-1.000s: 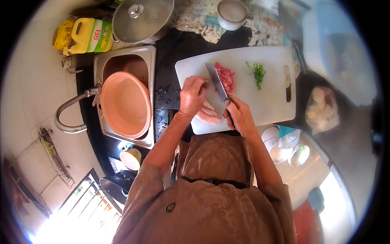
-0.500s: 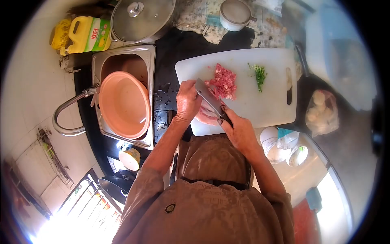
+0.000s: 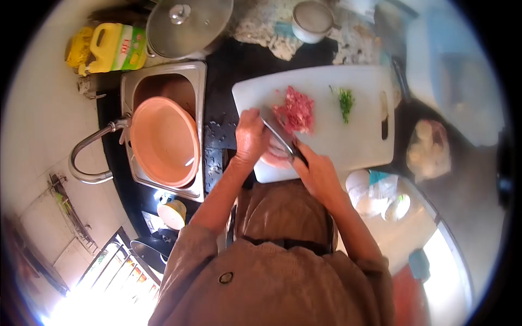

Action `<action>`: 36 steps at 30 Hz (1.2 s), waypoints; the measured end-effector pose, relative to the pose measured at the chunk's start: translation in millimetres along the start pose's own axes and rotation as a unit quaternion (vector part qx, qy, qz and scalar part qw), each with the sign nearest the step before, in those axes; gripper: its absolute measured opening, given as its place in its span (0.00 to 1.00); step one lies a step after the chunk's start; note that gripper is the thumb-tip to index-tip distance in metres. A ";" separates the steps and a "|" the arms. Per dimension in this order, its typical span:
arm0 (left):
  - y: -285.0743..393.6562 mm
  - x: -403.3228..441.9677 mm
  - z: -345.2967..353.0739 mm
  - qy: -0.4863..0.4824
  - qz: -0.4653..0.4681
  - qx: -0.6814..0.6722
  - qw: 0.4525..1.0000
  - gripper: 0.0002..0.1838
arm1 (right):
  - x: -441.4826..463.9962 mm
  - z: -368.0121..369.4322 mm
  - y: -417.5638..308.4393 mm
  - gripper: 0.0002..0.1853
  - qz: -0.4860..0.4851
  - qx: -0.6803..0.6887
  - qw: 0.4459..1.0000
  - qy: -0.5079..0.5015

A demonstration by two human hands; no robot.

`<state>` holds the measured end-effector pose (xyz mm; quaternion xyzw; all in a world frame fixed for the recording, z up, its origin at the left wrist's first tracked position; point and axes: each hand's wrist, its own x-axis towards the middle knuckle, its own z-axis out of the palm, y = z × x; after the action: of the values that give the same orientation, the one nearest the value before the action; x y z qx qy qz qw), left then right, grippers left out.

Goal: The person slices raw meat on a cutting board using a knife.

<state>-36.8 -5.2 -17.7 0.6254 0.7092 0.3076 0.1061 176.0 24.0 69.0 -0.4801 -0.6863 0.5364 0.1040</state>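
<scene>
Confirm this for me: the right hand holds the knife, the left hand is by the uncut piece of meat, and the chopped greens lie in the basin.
The greens are wrong: the head view shows the chopped greens on the white cutting board. The right hand does hold the knife, and the left hand is by the piece of meat.

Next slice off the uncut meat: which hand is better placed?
The right hand, likely: it grips the knife, blade over the larger piece of meat. The left hand is beside that piece, better suited to steadying.
</scene>
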 end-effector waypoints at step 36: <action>0.1 -1.7 3.2 0.001 -0.039 0.000 0.999 0.13 | 7.9 -25.2 -5.8 0.18 0.140 0.187 0.967 -0.105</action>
<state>-34.7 -5.9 -20.6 0.5968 0.7334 0.3035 0.1176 185.4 46.3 81.0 -0.4843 -0.5069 0.7117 0.0438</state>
